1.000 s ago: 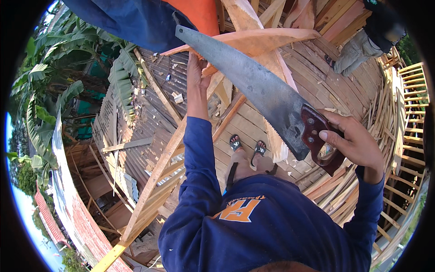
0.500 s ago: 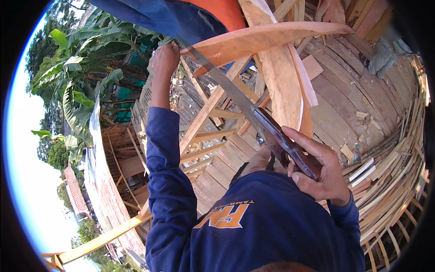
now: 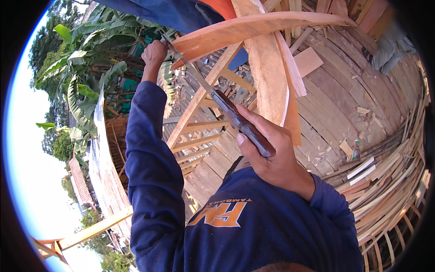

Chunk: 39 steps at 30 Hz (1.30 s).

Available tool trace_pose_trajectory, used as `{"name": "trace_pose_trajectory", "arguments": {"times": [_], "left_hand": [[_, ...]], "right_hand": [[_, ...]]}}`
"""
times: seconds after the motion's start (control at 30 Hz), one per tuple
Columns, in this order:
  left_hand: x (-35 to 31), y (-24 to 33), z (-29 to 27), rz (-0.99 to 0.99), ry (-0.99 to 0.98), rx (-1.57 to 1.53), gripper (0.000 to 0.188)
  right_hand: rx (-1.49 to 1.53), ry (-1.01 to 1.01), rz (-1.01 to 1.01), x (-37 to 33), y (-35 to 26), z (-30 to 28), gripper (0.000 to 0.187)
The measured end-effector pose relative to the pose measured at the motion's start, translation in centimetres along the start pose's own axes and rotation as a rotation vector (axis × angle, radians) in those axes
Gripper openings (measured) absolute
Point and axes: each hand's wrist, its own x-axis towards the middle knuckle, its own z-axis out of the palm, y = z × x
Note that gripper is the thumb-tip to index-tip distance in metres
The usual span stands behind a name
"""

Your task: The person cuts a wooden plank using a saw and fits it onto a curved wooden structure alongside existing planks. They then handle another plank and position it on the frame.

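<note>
Change: since the earlier picture the handsaw (image 3: pixel 217 97) has been turned edge-on, and its blade is now seen as a thin line.
Right hand (image 3: pixel 272 154): fingers are wrapped tight around the dark saw handle.
Left hand (image 3: pixel 154 53): closed around the end of the curved plank (image 3: pixel 253 28), up by the blade tip.
Saw: its blade is laid against the plank's edge.
Below: wooden slats (image 3: pixel 335 104) are spread out.

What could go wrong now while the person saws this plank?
The left hand grips the plank right beside the saw blade, so a slip could cut the fingers. The right hand pushes the saw handle overhead; the thin curved plank may pinch the blade.
</note>
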Motion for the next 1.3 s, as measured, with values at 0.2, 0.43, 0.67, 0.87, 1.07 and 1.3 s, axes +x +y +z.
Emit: {"name": "trace_pose_trajectory", "arguments": {"times": [0.2,0.43,0.67,0.87,1.07,1.3], "left_hand": [[0.2,0.4,0.2,-0.056,0.033,0.011,0.042],[0.1,0.3,0.4,-0.062,0.038,0.006,0.042],[-0.6,0.2,0.4,-0.027,0.064,-0.008,0.041],[-1.0,0.5,-0.1,0.046,0.083,-0.062,0.042],[-1.9,-0.6,0.8,0.105,0.112,-0.13,0.044],[-2.1,-0.8,2.1,0.241,0.245,-0.203,0.036]], "right_hand": [[0.041,0.046,-0.039,0.1,-0.2,-0.2,0.043],[0.069,0.02,0.036,2.9,-0.2,0.3,0.04],[-0.029,0.073,-0.058,4.7,0.9,1.5,0.039],[-0.021,0.096,-0.116,12.7,1.6,4.6,0.037],[-0.008,0.137,0.033,7.6,-0.6,4.4,0.031],[-0.018,0.112,0.07,16.8,0.1,6.4,0.031]]}}
